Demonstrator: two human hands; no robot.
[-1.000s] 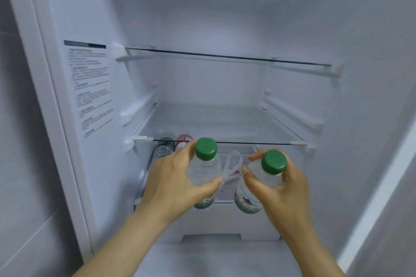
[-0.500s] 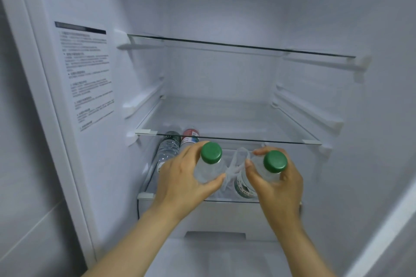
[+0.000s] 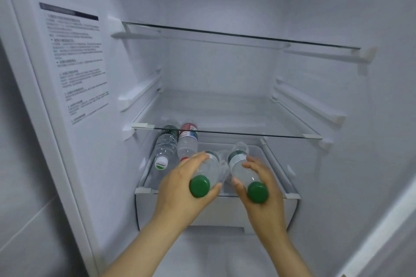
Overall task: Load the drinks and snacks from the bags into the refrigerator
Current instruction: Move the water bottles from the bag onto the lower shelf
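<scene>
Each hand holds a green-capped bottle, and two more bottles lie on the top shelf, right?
Not quite: the head view shows the white-capped bottle and red-capped bottle lying on the lowest shelf, not the top one. The left hand and right hand do hold green-capped bottles, one each.

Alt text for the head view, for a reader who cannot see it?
The left hand grips a green-capped bottle and the right hand a second green-capped bottle, caps toward the camera, at the lowest shelf of an open refrigerator. A white-capped bottle and a red-labelled bottle lie on that shelf's left side.
</scene>
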